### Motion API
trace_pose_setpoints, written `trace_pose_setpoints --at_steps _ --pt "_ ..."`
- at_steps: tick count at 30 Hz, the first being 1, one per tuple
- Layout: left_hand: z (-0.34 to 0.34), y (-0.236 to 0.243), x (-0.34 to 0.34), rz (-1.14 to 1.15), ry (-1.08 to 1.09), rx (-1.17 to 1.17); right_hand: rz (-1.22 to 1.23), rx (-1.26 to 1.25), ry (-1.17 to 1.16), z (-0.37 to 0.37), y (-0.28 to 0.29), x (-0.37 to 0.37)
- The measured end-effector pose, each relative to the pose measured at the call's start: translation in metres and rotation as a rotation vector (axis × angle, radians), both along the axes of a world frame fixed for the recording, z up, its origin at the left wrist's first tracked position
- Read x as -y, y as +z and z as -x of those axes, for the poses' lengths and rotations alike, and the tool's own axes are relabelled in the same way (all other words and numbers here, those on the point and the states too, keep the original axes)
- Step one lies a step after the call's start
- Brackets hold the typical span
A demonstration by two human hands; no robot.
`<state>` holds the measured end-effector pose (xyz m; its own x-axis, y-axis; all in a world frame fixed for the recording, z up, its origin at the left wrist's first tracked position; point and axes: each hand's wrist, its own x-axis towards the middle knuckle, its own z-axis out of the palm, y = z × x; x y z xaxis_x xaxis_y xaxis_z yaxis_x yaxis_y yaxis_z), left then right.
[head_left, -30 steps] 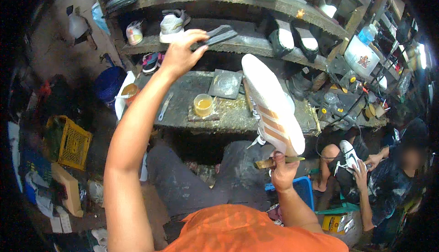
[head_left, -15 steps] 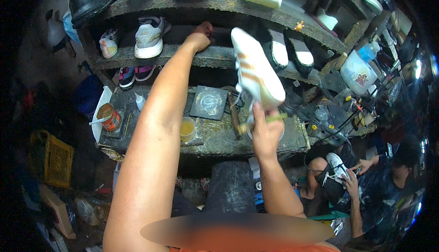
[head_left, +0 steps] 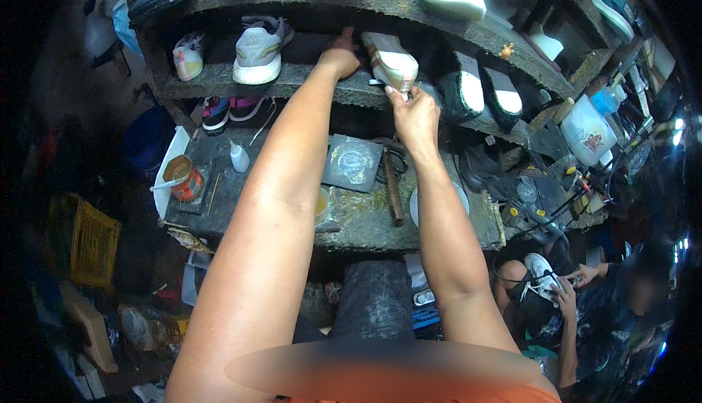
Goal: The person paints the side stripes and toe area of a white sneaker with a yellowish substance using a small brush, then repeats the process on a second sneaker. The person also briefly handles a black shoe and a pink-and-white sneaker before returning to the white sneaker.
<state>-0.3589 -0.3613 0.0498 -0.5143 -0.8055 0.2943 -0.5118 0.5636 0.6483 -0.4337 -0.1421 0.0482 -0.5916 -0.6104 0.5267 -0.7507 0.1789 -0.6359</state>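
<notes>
My right hand [head_left: 415, 119] is closed on the heel end of a white sneaker [head_left: 397, 65] with tan stripes, its toe reaching into the middle shelf [head_left: 303, 81]. To its left, my left hand [head_left: 341, 54] lies over the same shelf with at least one finger stretched out; nothing shows in it, and its other fingers are partly in shadow. A grey-white sneaker [head_left: 257, 56] stands left of that hand. Right of the held sneaker, a dark pair with pale soles, one being a black shoe [head_left: 468, 89], leans on the shelf edge.
Below is a worn workbench [head_left: 358, 235] with a dark square plate [head_left: 352, 163], a hammer-like wooden handle [head_left: 392, 187], a white squeeze bottle [head_left: 239, 156] and an orange can [head_left: 184, 180]. More shoes fill the upper shelf. At lower right another person's hands [head_left: 567, 290] work on a white shoe [head_left: 541, 275].
My right hand has carried the sneaker up and away from me, from above the bench to the shelf. A thin yellowish item by its fingers no longer shows. The view has shifted slightly.
</notes>
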Motion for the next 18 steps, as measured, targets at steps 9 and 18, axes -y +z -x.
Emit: trace_pose_setpoints --at_steps 9,18 --pt "0.002 -0.002 0.0 -0.008 0.029 -0.021 0.004 0.078 0.023 -0.003 -0.003 0.001" --pt "-0.066 0.012 -0.064 0.269 0.008 -0.388 0.216 0.465 0.242 -0.017 0.001 -0.086"
